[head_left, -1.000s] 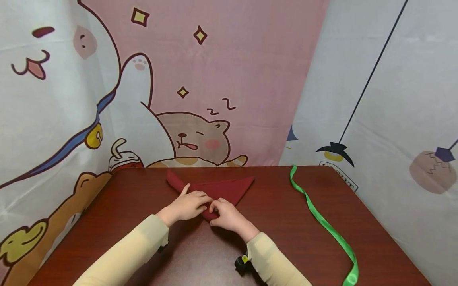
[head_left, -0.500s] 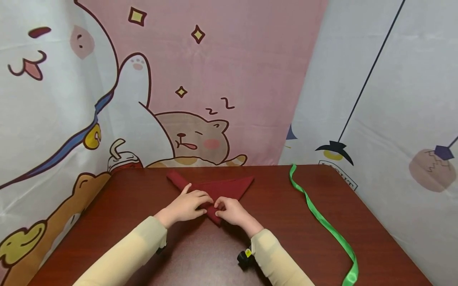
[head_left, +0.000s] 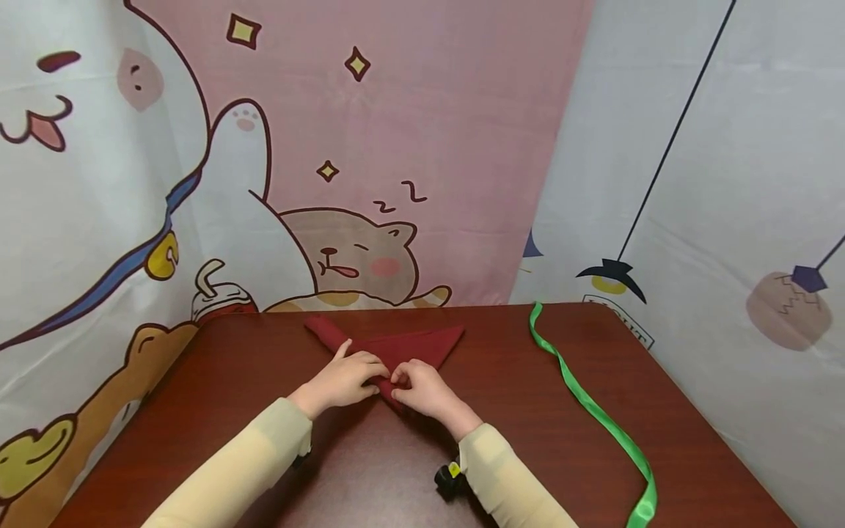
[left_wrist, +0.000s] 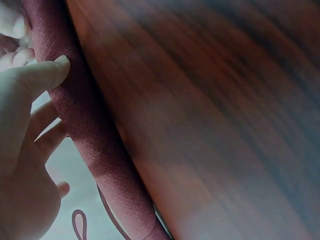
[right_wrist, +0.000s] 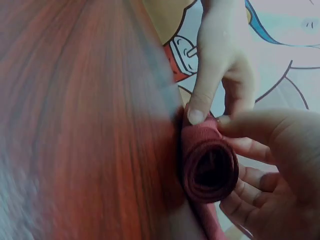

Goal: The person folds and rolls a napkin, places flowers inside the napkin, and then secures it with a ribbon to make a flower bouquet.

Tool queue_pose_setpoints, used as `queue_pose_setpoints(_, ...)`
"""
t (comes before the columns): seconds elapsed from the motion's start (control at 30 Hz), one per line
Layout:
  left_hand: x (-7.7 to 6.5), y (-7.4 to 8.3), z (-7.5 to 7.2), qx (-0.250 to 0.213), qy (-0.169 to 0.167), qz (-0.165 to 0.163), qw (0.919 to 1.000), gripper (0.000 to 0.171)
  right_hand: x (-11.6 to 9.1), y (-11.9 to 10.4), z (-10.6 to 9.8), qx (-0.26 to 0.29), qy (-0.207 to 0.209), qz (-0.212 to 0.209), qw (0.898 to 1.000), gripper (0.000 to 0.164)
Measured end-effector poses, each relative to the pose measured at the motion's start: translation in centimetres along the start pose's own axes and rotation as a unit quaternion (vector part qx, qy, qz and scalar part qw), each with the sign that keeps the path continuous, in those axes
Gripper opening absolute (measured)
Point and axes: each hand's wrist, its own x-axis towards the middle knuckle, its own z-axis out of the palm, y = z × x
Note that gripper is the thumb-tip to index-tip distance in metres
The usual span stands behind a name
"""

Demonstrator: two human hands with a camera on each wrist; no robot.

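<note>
A dark red cloth napkin lies on the table, part of it a flat triangle with its point to the right. Its near-left edge is wound into a long roll that slants toward the person. My left hand grips the roll around its middle, thumb on the near side and other fingers across the far side. At the near end my right hand holds the roll between thumb and fingers. The right wrist view shows the spiral layers of the open roll end, with the left thumb just behind it.
A green ribbon runs lengthwise along the right of the brown wooden table. Behind the table hangs a cartoon-printed cloth backdrop. A black wrist camera sits under the right sleeve.
My right hand has shifted slightly at the roll's near end, its fingers now closer to the left hand than half a second ago. The left hand stays in place on the roll.
</note>
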Motion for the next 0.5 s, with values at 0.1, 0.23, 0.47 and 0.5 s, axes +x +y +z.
queue_pose_setpoints(0.1,-0.2,-0.1,-0.1,0.0,-0.006,0.001,1.0,0.025,-0.1,-0.5,0.2,-0.004,-0.014,-0.013,1.0,0.025)
queue_pose_setpoints(0.23,-0.4,-0.5,-0.4,0.002,-0.019,0.007,0.9998,0.024,-0.2,-1.1,0.6,-0.018,-0.038,-0.014,0.999,0.037)
queue_pose_setpoints(0.47,-1.4,-0.5,-1.8,-0.013,-0.057,0.003,0.9983,0.019,-0.4,-2.7,1.4,-0.035,-0.067,-0.006,0.997,0.046)
queue_pose_setpoints(0.5,-1.6,-0.5,-2.1,-0.014,-0.062,0.002,0.9979,0.018,-0.4,-2.8,1.6,-0.034,-0.067,-0.004,0.997,0.046)
